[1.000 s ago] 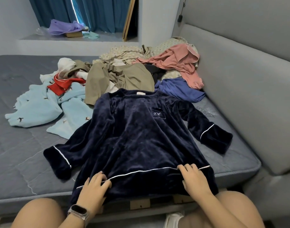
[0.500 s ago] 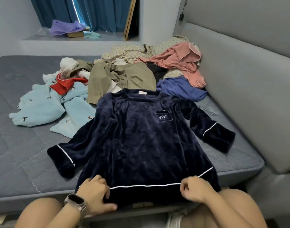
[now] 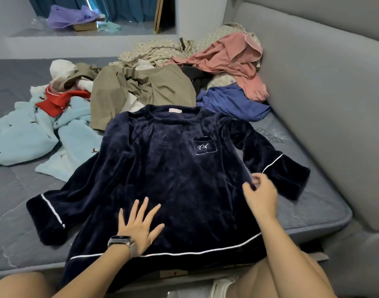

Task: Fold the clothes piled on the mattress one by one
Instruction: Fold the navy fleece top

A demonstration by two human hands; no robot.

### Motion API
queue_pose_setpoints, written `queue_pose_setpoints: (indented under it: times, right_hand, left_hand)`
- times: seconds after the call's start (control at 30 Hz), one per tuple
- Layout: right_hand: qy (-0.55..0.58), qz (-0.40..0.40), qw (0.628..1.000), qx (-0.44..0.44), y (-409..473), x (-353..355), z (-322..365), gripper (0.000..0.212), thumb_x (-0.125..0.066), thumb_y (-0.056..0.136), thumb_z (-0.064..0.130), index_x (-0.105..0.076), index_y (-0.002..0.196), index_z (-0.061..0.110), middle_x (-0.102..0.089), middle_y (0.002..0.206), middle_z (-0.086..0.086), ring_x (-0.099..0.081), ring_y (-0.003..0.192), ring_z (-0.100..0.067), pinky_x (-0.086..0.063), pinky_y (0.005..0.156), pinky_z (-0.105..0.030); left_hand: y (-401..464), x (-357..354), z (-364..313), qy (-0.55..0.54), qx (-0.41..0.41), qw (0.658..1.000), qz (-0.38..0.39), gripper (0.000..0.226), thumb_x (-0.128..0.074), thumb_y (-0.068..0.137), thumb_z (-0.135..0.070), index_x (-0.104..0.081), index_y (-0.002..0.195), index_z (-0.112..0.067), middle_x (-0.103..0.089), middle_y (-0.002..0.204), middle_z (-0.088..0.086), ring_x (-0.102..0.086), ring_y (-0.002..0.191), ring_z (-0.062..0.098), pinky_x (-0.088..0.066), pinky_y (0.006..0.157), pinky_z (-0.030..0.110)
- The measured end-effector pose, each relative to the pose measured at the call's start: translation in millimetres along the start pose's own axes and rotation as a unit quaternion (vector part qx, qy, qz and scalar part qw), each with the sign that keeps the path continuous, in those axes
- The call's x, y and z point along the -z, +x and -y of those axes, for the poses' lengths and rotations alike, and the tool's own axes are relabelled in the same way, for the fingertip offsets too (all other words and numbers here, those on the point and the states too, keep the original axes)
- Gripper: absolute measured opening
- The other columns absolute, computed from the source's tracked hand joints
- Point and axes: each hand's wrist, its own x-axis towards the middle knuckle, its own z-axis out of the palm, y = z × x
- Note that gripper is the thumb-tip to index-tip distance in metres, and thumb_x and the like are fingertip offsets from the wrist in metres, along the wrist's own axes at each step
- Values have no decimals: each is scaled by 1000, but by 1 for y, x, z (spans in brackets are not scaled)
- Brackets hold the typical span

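While your right hand point(image 3: 262, 195) pinches a fold of the navy velvet top point(image 3: 173, 175) at its right side seam, thumb and forefinger curled into the plush pile, your left hand point(image 3: 140, 226) lies flat on the lower front with its fingers spread and straight, holding nothing. A smartwatch point(image 3: 121, 243) sits on that left wrist. Spread face up under both hands, the top has its hem, edged with white piping, hanging over the near edge of the mattress point(image 3: 12, 211). Beyond your pinch its right sleeve angles out toward the padded grey headboard point(image 3: 326, 93); its left sleeve stretches the other way past your flat hand, each cuff trimmed with a white stripe. Above the pinch a small chest pocket carries pale embroidery. The mattress is grey and quilted, bare of sheets. Farther from your hands lies the unfolded pile: olive trousers point(image 3: 141, 91) touching the collar, a blue garment point(image 3: 233, 102) and a pink one point(image 3: 233, 61) nearer the headboard, and a pale blue fleece piece point(image 3: 29, 132) with a red item point(image 3: 59, 100) on it off to your left. Teal curtains point(image 3: 124, 7) hang behind a ledge.
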Motion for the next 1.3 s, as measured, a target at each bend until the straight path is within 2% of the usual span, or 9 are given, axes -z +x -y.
queue_pose_setpoints:
  times: [0.17, 0.3, 0.5, 0.6, 0.73, 0.83, 0.93, 1.1, 1.3]
  right_hand:
    - [9, -114, 958, -264, 59, 15, -14, 89, -78, 74, 35, -26, 145, 24, -20, 151, -18, -27, 131, -42, -24, 109, -52]
    - [39, -91, 930, -353, 80, 25, -38, 118, -83, 67, 51, -9, 152, 17, -28, 151, -22, -24, 137, -41, -23, 111, -50]
    - [436, -89, 839, -312, 88, 39, -25, 38, -75, 80, 15, -55, 113, 14, -64, 117, -7, -62, 107, -25, -53, 83, -39]
    - [465, -87, 874, -109, 74, 44, 11, 30, -66, 82, 2, -62, 100, 25, -69, 94, 11, -67, 95, -10, -53, 88, -33]
    - [295, 184, 900, 262, 23, 36, 45, 51, -62, 67, -6, -63, 82, 44, -58, 127, 23, -50, 123, -1, -35, 106, -18]
    - [-17, 528, 806, 267, -15, 14, 32, 65, -52, 66, -12, -66, 91, 47, -54, 136, 22, -34, 140, -2, -23, 115, -18]
    - [-237, 620, 715, 220, -38, 3, 25, 31, -77, 76, 26, -68, 101, 43, -50, 141, 17, -14, 145, 0, 0, 120, -37]
    - [-123, 400, 895, 156, -38, 1, 30, 33, -62, 77, 65, -71, 79, 33, -66, 82, 17, -60, 86, 1, -45, 91, -25]
    - [-73, 200, 977, 28, 6, -15, 18, 44, -64, 89, 36, -51, 129, 22, -51, 121, 4, -53, 103, -10, -43, 74, -23]
  left_hand:
    - [4, -8, -1, -5, 19, 1000, -9, 107, 36, 46, -86, 16, 144, -47, 37, 144, -14, 33, 135, 11, 13, 113, 55]
    - [5, -8, -3, 6, 24, 1000, 0, 105, 36, 47, -86, 16, 142, -48, 35, 144, -15, 32, 136, 12, 12, 113, 56]
    - [5, -6, -4, 15, 23, 999, 17, 104, 39, 43, -84, 22, 140, -47, 40, 142, -14, 35, 134, 12, 12, 113, 56]
    - [5, -6, -4, 6, 22, 1000, 19, 106, 39, 42, -84, 23, 140, -47, 41, 140, -13, 36, 133, 12, 13, 112, 56]
    - [5, -5, -2, -2, 20, 999, 25, 111, 39, 41, -85, 19, 143, -47, 42, 141, -12, 37, 132, 13, 15, 112, 56]
    - [6, -3, -2, -10, 19, 999, 26, 110, 39, 40, -85, 22, 141, -47, 43, 140, -12, 38, 132, 13, 16, 111, 56]
    - [5, -2, -4, -12, 19, 1000, 19, 106, 40, 39, -85, 25, 137, -47, 42, 140, -13, 38, 132, 12, 15, 111, 56]
    - [4, 1, -7, 0, 25, 997, -73, 82, -1, 73, -85, -37, 137, -47, -34, 152, -3, -27, 143, 20, -21, 110, 58]
    - [66, 68, -37, -333, 161, 921, -119, 23, -49, 91, -39, -63, 75, -32, -59, 83, -14, -55, 90, 17, -37, 88, 36]
